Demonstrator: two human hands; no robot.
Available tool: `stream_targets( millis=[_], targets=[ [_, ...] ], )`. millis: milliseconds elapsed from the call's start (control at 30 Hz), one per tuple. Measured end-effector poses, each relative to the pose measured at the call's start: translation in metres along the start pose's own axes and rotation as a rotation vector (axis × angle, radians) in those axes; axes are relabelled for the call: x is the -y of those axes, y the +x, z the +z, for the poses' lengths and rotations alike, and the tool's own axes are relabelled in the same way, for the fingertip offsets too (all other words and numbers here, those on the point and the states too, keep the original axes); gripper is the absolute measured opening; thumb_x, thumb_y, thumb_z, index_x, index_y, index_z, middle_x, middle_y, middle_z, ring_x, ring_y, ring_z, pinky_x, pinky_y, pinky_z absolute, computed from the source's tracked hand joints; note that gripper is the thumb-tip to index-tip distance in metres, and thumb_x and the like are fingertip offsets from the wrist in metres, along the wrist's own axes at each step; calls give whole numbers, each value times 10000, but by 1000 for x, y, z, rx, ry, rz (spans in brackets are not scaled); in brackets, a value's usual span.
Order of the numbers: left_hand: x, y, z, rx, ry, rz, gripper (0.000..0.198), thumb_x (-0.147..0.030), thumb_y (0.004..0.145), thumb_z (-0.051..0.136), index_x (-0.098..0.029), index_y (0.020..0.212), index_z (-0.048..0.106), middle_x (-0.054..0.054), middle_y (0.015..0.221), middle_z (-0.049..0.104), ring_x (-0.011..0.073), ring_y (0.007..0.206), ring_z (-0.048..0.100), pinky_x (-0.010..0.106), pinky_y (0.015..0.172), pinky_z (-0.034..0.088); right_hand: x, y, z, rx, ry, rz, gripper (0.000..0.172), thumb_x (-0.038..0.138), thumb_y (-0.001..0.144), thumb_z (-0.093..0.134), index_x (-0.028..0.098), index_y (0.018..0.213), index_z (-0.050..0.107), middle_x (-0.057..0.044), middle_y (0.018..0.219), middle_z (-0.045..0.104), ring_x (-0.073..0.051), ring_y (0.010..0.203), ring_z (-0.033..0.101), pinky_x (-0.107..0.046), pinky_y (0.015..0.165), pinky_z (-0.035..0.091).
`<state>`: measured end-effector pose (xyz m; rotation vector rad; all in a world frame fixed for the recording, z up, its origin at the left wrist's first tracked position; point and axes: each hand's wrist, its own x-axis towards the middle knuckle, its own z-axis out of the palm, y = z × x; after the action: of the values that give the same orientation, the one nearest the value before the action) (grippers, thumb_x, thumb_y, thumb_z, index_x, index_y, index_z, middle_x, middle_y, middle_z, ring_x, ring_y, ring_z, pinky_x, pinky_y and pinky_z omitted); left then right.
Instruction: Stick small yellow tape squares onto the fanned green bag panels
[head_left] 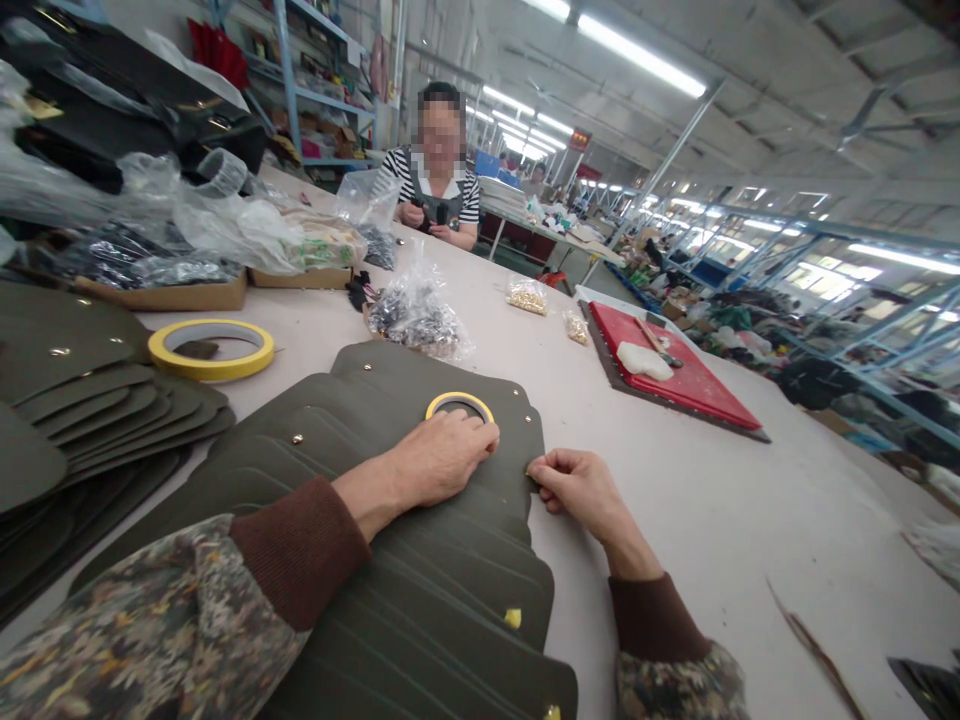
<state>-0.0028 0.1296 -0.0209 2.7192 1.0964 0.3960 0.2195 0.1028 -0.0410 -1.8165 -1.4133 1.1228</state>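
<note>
A fanned row of dark olive leather pieces (420, 590) with small brass studs lies on the table in front of me. My left hand (442, 455) is closed around a small yellow tape roll (459, 402) resting on the top piece. My right hand (574, 485) pinches the right edge of one olive piece between thumb and fingers. A small yellow tab (512, 618) sticks to a lower piece.
Another stack of olive pieces (82, 400) and a large yellow tape roll (211, 349) lie at left. Plastic bags of hardware (420, 312) sit ahead, a red cutting mat (679, 375) with tools at right. A person in a striped shirt (439, 190) sits across the table.
</note>
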Motion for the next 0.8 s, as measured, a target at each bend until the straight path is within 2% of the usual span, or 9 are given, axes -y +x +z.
stream_targets(
  millis=[133, 200, 267, 433, 600, 667, 800],
  targets=[
    [1, -1, 1, -8, -2, 7, 130, -185, 925, 430, -199, 911, 559, 40, 864, 620, 201, 806, 550, 314, 710, 410, 4, -1, 5, -48, -105, -43, 89, 244, 734, 614, 161, 755, 642, 67, 451, 518, -70, 368, 474, -171, 370, 398],
    [1, -2, 2, -20, -18, 9, 126, -187, 926, 432, -199, 920, 557, 41, 889, 620, 202, 838, 550, 315, 735, 414, 5, -4, 4, -72, -114, -36, 180, 254, 745, 612, 170, 904, 632, 81, 423, 515, -84, 339, 456, -180, 344, 382],
    [2, -3, 1, -37, -46, 13, 129, -197, 934, 424, -200, 922, 553, 40, 915, 619, 200, 870, 547, 312, 756, 417, 4, -7, 2, -96, -100, -34, 241, 293, 754, 618, 174, 963, 601, 84, 412, 520, -91, 323, 443, -186, 331, 367],
    [1, -3, -4, -82, -90, 28, 131, -205, 933, 420, -208, 900, 547, 25, 905, 616, 191, 866, 540, 302, 757, 418, -3, -12, 1, -67, -62, -42, 221, 370, 767, 606, 154, 755, 654, 42, 465, 541, -75, 379, 447, -190, 396, 385],
    [1, -6, -6, -93, -134, 56, 127, -198, 922, 437, -213, 906, 562, 24, 913, 619, 179, 880, 555, 286, 777, 427, 1, -12, 7, -174, -280, -229, 226, 338, 774, 605, 165, 680, 716, -2, 543, 615, -111, 482, 493, -211, 446, 348],
    [2, -7, -4, -99, -166, 70, 142, -200, 929, 431, -213, 920, 572, 22, 934, 628, 168, 893, 571, 271, 787, 433, 3, -12, 4, -124, -298, -263, 253, 338, 789, 592, 166, 643, 706, 4, 559, 624, -113, 507, 497, -211, 463, 335],
    [4, -8, -2, -159, -249, 52, 179, -209, 941, 423, -236, 1029, 577, -4, 1040, 660, 144, 951, 614, 242, 848, 440, 4, -11, -7, 131, -315, -265, 423, 399, 843, 535, 154, 512, 632, 43, 425, 485, -80, 413, 377, -212, 418, 247]
  ],
)
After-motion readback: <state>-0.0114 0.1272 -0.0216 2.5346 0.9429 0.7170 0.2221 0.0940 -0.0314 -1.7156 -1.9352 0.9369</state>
